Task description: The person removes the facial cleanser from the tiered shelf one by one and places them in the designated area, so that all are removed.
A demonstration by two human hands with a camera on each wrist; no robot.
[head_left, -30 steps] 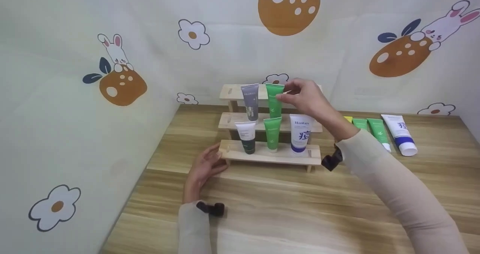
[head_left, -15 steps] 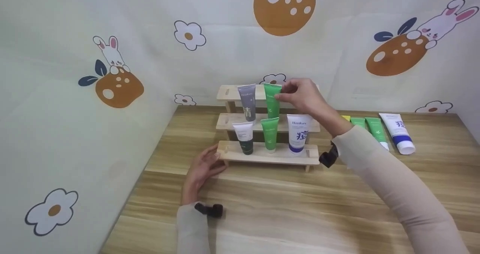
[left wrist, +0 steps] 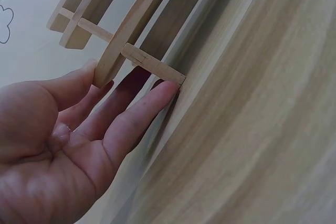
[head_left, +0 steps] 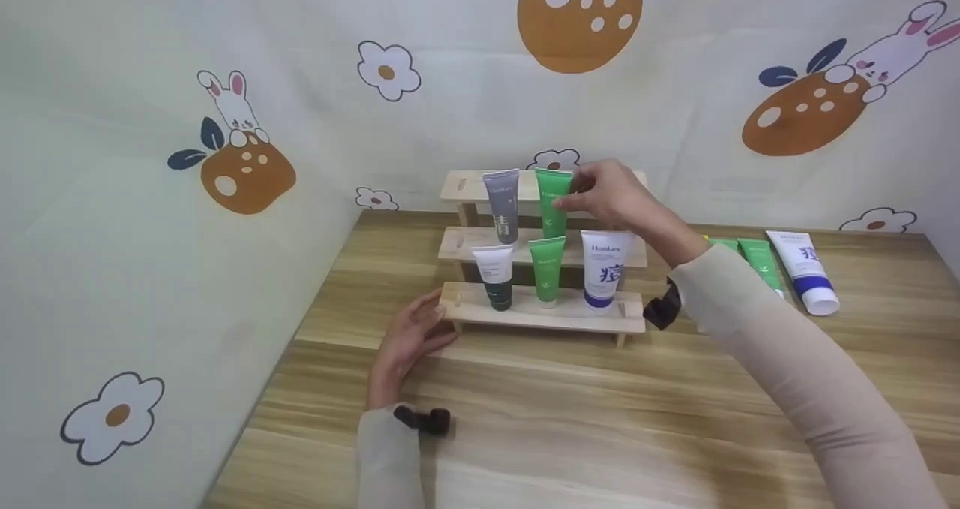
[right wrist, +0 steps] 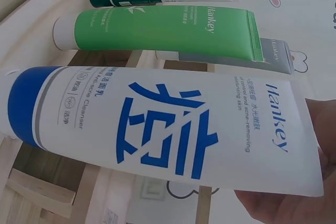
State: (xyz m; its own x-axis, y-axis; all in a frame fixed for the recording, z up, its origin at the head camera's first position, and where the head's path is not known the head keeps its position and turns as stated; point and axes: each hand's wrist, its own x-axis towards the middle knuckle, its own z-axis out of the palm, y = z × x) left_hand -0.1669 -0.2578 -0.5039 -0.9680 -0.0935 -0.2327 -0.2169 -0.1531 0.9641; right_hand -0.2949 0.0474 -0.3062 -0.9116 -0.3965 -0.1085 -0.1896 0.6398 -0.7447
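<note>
A three-tier wooden display stand (head_left: 536, 316) holds upright squeeze tubes. My left hand (head_left: 409, 336) holds the left end of its lowest shelf; the left wrist view shows the thumb on the board's end and a fingertip at the leg (left wrist: 155, 65). On the middle shelf, my right hand (head_left: 611, 194) pinches the upper right edge of a green tube (head_left: 553, 209), beside a grey tube (head_left: 504, 209). Below stand a white and dark green tube (head_left: 495, 278), another green tube (head_left: 547, 272) and a large white-and-blue cleanser tube (right wrist: 163, 129), which covers much of my right hand in the right wrist view.
Right of the stand, a white-and-blue tube (head_left: 806, 272) and green tubes (head_left: 761, 261) lie on the wood-grain table (head_left: 600, 419), partly behind my right forearm. A patterned cloth (head_left: 465, 118) rises close behind the stand and along the left.
My right thumb sits slightly lower on the pinched green tube, which has shifted a touch to the right, away from the grey one. My left hand stays at the stand's end.
</note>
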